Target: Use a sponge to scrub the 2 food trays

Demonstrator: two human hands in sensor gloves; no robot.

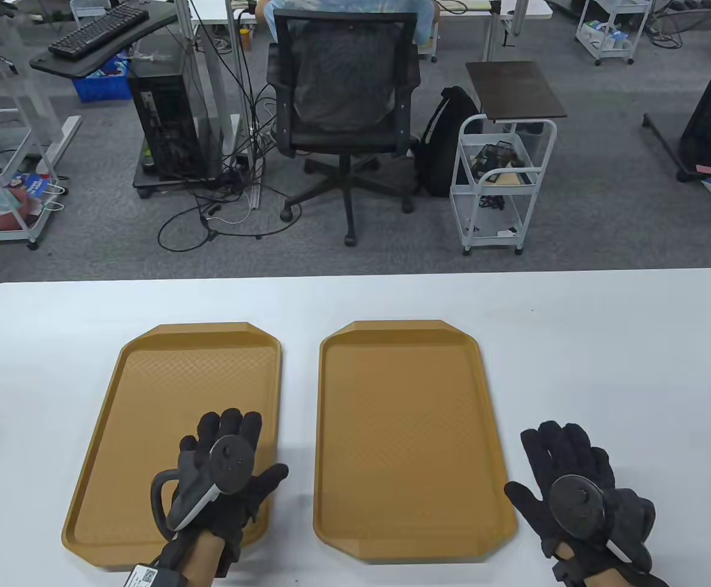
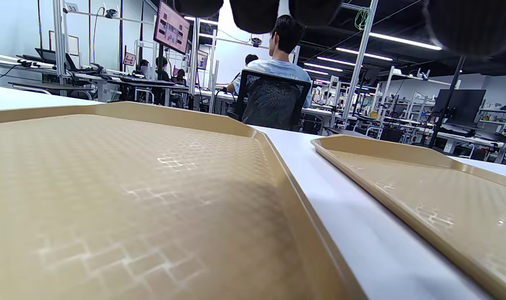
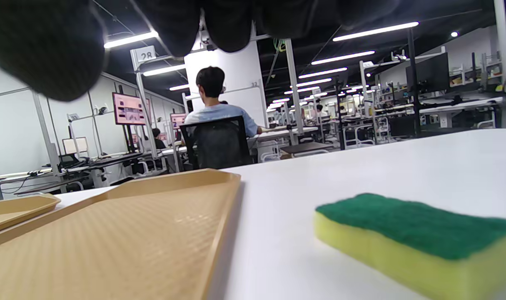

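A: Well, down under the right hand: a sponge, yellow foam block with a coarse green scouring layer on top. Flat on the white table, just below those gloved fingers. Hidden in the table view beneath the palm.

B: Gripped?

A: No. Fingers spread and straight above it, holding nothing. Cannot tell whether touching.

B: And left of that hand?

A: Just beside it, the right tray: tan plastic, rectangular with clipped corners, raised rim, fine woven-looking texture on the floor. Flat on the table.

B: Further over?

A: The left tray, same colour, same shape and texture, apart from the first by a strip of bare table. Left hand over its near right part, black glove, fingers straight and fanned, grasping nothing. Grey tracker strapped on the back.

B: Beyond the table?

A: Black mesh office chair, a person seated in it, facing away.
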